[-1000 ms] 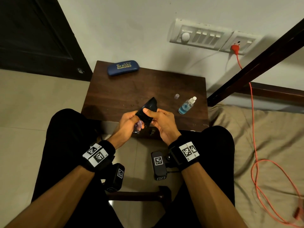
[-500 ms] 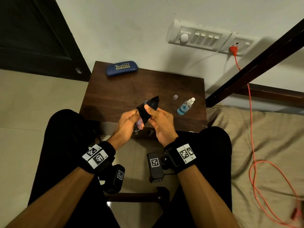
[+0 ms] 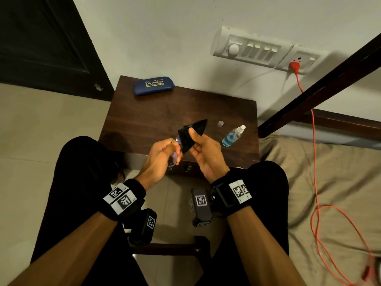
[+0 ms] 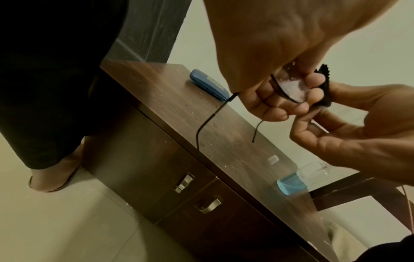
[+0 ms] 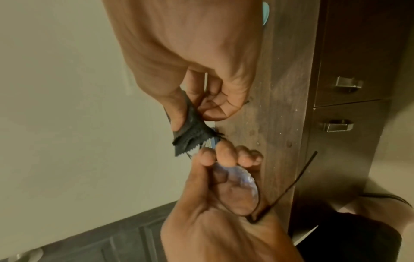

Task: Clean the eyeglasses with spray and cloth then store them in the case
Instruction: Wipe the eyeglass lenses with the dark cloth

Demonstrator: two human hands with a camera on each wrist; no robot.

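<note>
My left hand grips the thin black-framed eyeglasses, fingers curled round the frame and one lens; wet droplets show on that lens. The temples hang down free. My right hand pinches a black cleaning cloth between thumb and fingers, folded over the other lens. Both hands hover over the near edge of the dark wooden bedside table. The blue eyeglass case lies closed at the table's far left corner. The spray bottle with blue liquid lies on its side to the right.
A small clear cap stands near the bottle. Drawer handles are on the table's front. A bed with beige sheet lies to the right, an orange cable runs across it from a wall socket. My knees flank the table.
The cloth in my right hand has shifted up and slightly left over the lens; both hands stay close together above the table's near edge.
</note>
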